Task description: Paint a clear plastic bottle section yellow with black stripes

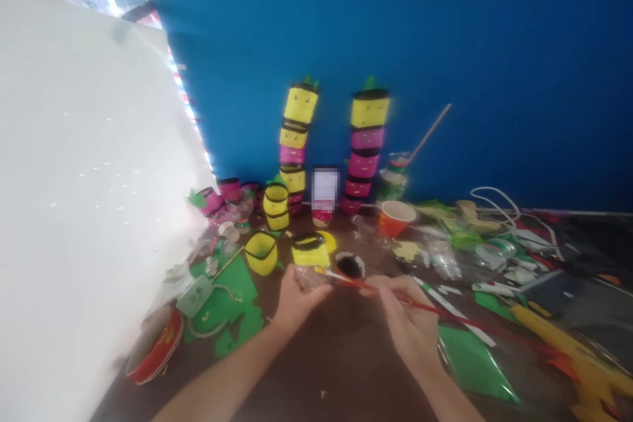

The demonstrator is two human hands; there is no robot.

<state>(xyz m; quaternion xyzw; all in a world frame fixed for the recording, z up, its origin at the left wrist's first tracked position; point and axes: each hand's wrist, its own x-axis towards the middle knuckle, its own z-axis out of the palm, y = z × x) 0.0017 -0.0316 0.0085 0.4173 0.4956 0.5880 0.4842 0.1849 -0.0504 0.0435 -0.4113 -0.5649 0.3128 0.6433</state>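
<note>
My left hand (pixel 299 300) is closed round the clear lower part of a plastic cup (pixel 310 252), whose upper part is yellow with a black rim. In my right hand (pixel 403 310) is a paintbrush (pixel 361 285) with a long red handle. Its yellow-coloured tip is at the clear part of the cup; whether it touches I cannot tell. Just beyond the brush stands a small pot (pixel 350 266) with a dark inside. A yellow open cup (pixel 261 252) with a black rim sits left of the held cup.
Two tall stacks of yellow and pink cups, one on the left (pixel 298 138) and one on the right (pixel 366 151), lean near the blue wall (pixel 445 26). Green sheets (pixel 227 290), a red paper cup (pixel 395 219), a white marker (pixel 459 313) and a yellow glue gun (pixel 568 343) lie around.
</note>
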